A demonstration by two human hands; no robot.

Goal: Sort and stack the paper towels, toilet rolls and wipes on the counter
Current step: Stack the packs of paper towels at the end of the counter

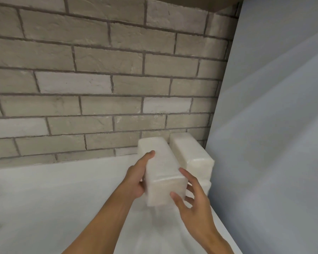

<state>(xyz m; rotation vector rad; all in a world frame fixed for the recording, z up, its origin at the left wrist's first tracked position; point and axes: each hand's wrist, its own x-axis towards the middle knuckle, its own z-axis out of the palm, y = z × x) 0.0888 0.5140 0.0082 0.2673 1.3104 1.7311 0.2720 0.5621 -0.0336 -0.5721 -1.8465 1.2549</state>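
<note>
A long white plastic-wrapped pack of paper towels (161, 167) is held between both hands just above the white counter (53, 198). My left hand (138, 177) grips its left side, thumb on top. My right hand (192, 202) touches its near right corner with fingers spread. Right beside it, against the grey panel, lies a stack of matching white packs (193, 154); the top one runs toward the brick wall, and a lower one shows beneath it.
A grey brick wall (99, 79) closes the back of the counter. A tall light grey panel (273, 125) stands along the right side. The counter's near edge curves at the lower left.
</note>
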